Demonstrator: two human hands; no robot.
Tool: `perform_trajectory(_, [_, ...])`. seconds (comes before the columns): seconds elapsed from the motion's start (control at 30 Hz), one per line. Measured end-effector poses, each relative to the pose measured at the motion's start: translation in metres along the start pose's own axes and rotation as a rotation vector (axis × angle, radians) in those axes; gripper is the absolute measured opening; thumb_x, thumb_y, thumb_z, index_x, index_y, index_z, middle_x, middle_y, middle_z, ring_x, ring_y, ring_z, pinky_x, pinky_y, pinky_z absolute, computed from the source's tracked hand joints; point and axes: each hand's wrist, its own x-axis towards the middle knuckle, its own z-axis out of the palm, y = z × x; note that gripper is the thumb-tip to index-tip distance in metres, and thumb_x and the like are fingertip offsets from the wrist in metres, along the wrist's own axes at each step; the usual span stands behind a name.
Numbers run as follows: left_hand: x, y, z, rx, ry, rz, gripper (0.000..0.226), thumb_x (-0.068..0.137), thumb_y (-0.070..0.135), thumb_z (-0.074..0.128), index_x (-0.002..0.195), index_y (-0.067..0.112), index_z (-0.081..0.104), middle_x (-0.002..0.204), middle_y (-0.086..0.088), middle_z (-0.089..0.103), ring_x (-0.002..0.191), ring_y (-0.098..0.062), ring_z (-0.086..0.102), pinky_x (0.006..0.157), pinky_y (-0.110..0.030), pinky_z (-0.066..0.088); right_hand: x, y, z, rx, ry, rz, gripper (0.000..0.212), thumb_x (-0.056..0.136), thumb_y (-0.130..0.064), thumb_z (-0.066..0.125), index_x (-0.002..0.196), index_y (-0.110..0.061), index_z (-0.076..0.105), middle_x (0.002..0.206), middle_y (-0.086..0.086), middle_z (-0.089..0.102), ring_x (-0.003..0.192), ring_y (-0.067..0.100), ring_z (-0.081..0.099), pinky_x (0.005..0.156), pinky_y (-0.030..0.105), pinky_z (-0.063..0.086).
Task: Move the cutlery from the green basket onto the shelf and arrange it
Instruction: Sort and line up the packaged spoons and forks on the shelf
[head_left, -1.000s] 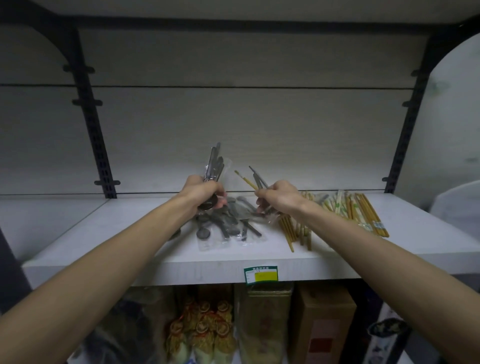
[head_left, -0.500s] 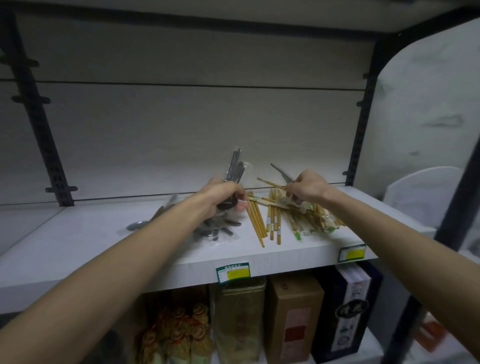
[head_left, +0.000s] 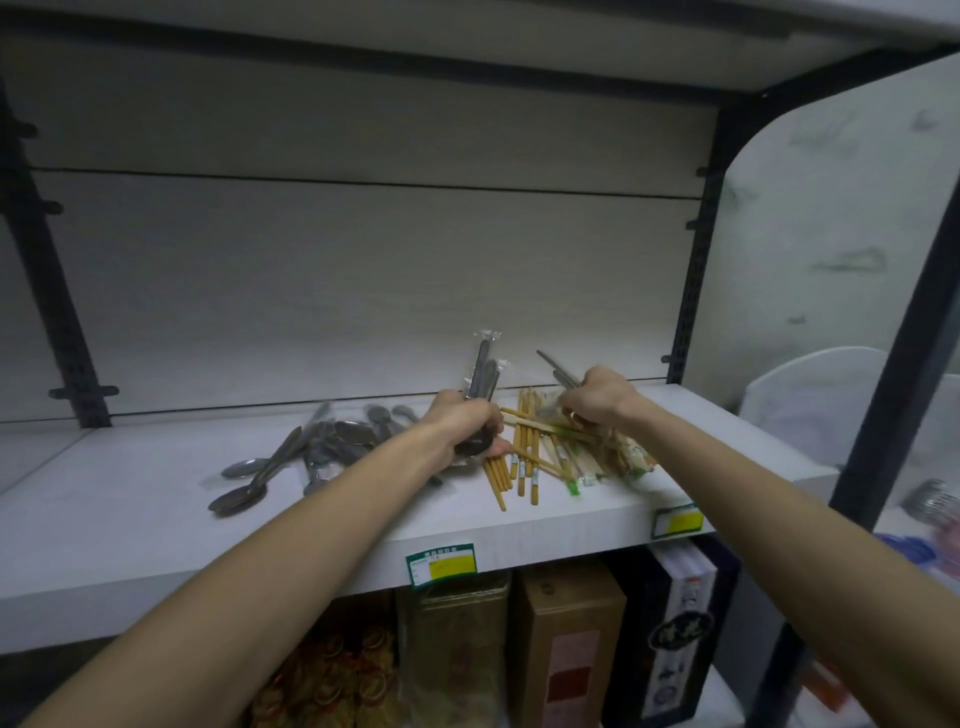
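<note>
On the white shelf (head_left: 130, 525) my left hand (head_left: 462, 428) grips a bundle of wrapped metal spoons (head_left: 483, 374), handles pointing up. My right hand (head_left: 597, 397) holds a few metal utensils (head_left: 558, 371) just above a heap of wooden chopsticks (head_left: 524, 457). More wrapped spoons (head_left: 311, 452) lie scattered to the left of my left hand. The green basket is out of sight.
Price tags (head_left: 440, 564) hang on the shelf's front edge. Boxes (head_left: 571, 644) and bagged goods stand on the level below. A black upright (head_left: 691, 249) and a white end panel (head_left: 831, 218) close the shelf on the right. Another shelf board sits overhead.
Both hands have kept their utensils while my view swung right; the right hand shifted over the chopstick heap, and the left hand's bundle stands closer to it.
</note>
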Motion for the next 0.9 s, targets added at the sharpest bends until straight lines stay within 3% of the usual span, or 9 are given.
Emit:
perform_trajectory(0.1, [0.006, -0.005, 0.002, -0.018, 0.049, 0.003, 0.023, 0.088, -0.004, 0.067, 0.110, -0.006, 0.059, 0.104, -0.030, 0.067, 0.073, -0.031, 0.077, 0.057, -0.029, 0.062, 0.006, -0.007, 0.015, -0.099, -0.004, 0.028, 0.032, 0.089, -0.046, 0.066, 0.088, -0.015, 0.061, 0.081, 0.002, 0.062, 0.068, 0.016, 0.058, 0.064, 0.032, 0.050])
perform_trajectory(0.2, [0.011, -0.006, 0.002, -0.024, 0.079, 0.011, 0.023, 0.088, -0.002, 0.069, 0.110, -0.005, 0.060, 0.103, -0.028, 0.069, 0.073, -0.029, 0.077, 0.059, -0.028, 0.061, 0.009, -0.013, 0.024, -0.202, 0.016, 0.039, 0.042, 0.083, -0.059, 0.068, 0.092, -0.018, 0.064, 0.082, -0.002, 0.064, 0.069, 0.013, 0.060, 0.057, 0.025, 0.048])
perform_trajectory(0.4, [0.011, -0.007, 0.000, -0.039, 0.081, 0.003, 0.023, 0.092, 0.001, 0.067, 0.112, -0.007, 0.061, 0.101, -0.028, 0.071, 0.072, -0.027, 0.075, 0.056, -0.028, 0.062, 0.017, -0.010, 0.022, -0.012, -0.057, 0.033, 0.026, 0.084, -0.037, 0.073, 0.092, -0.015, 0.061, 0.088, 0.003, 0.067, 0.079, 0.017, 0.066, 0.078, 0.034, 0.059])
perform_trajectory(0.5, [0.009, -0.003, -0.001, -0.112, 0.062, -0.003, 0.024, 0.093, 0.001, 0.066, 0.115, -0.007, 0.061, 0.103, -0.026, 0.071, 0.073, -0.025, 0.076, 0.057, -0.027, 0.062, 0.018, -0.007, 0.016, 0.110, -0.061, -0.029, 0.025, 0.089, -0.034, 0.070, 0.093, -0.011, 0.060, 0.078, 0.002, 0.058, 0.065, 0.015, 0.056, 0.060, 0.031, 0.052])
perform_trajectory(0.6, [0.001, 0.006, -0.008, -0.273, -0.044, -0.053, 0.021, 0.096, 0.003, 0.060, 0.115, -0.008, 0.063, 0.104, -0.022, 0.074, 0.088, -0.028, 0.076, 0.071, -0.036, 0.064, 0.014, -0.013, 0.011, 0.259, -0.117, -0.102, 0.029, 0.090, -0.034, 0.070, 0.092, -0.006, 0.063, 0.065, 0.000, 0.052, 0.049, 0.013, 0.046, 0.045, 0.024, 0.040])
perform_trajectory(0.77, [-0.013, 0.020, -0.041, -0.411, -0.152, -0.086, 0.023, 0.100, 0.005, 0.051, 0.112, -0.010, 0.064, 0.104, -0.021, 0.075, 0.087, -0.027, 0.075, 0.083, -0.040, 0.060, -0.008, -0.042, 0.013, 0.394, -0.264, -0.208, 0.025, 0.089, -0.035, 0.071, 0.092, -0.013, 0.061, 0.068, 0.000, 0.055, 0.048, 0.010, 0.047, 0.045, 0.021, 0.038])
perform_trajectory(0.83, [-0.016, 0.023, -0.059, -0.436, -0.130, -0.087, 0.023, 0.101, 0.005, 0.048, 0.107, -0.010, 0.064, 0.098, -0.021, 0.076, 0.080, -0.027, 0.076, 0.082, -0.042, 0.060, -0.018, -0.056, 0.020, 0.389, -0.324, -0.228, 0.025, 0.089, -0.036, 0.071, 0.092, -0.012, 0.064, 0.069, 0.000, 0.058, 0.049, 0.010, 0.048, 0.046, 0.021, 0.039])
perform_trajectory(0.9, [-0.017, 0.023, -0.079, -0.463, -0.094, -0.088, 0.027, 0.100, 0.006, 0.046, 0.115, -0.010, 0.062, 0.093, -0.021, 0.075, 0.073, -0.027, 0.076, 0.076, -0.041, 0.062, -0.025, -0.069, 0.031, 0.398, -0.394, -0.245, 0.025, 0.090, -0.034, 0.070, 0.095, -0.010, 0.065, 0.066, 0.000, 0.058, 0.043, 0.009, 0.045, 0.040, 0.019, 0.035])
